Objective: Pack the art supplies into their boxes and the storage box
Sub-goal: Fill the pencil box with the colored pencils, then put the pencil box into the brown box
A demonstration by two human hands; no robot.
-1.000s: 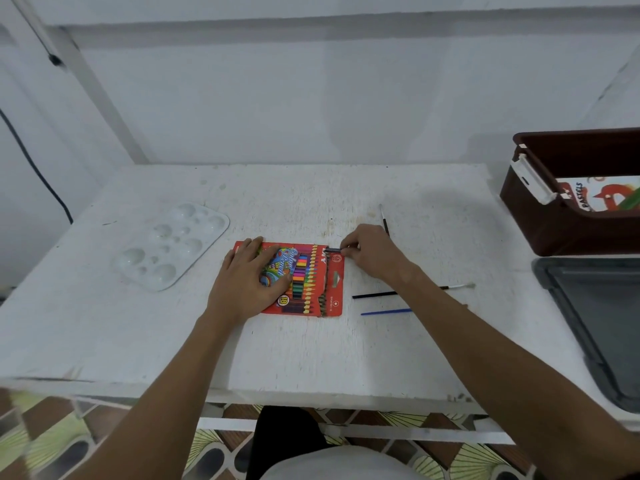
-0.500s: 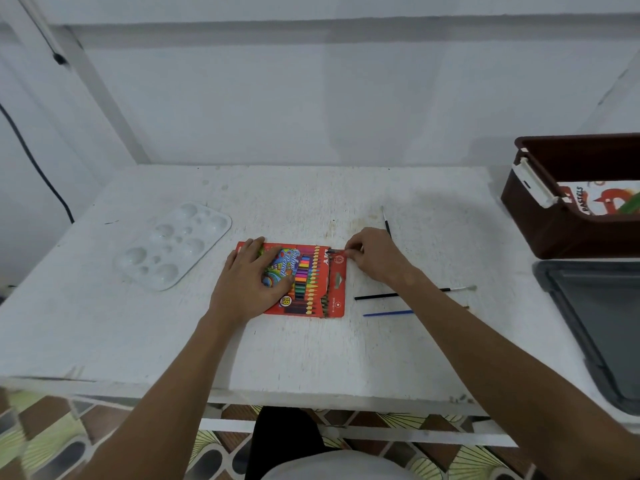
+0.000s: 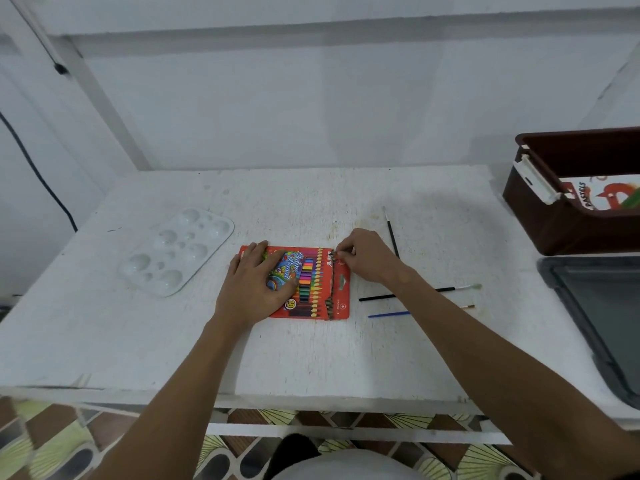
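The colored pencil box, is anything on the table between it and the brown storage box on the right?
Yes: the right hand and three paintbrushes, one black, a longer black one and a blue one, lie between the colored pencil box and the storage box.

the light is soft, even and cool, bright enough that the white table looks washed out and only a faint grey shadow spreads on it past the right hand, with a paler one on the wall behind. the wide lens bows the table's edges and tilts the frame post at the left. there is no hard glare, detail is slightly soft all over, and the small print on the pencil box smears.
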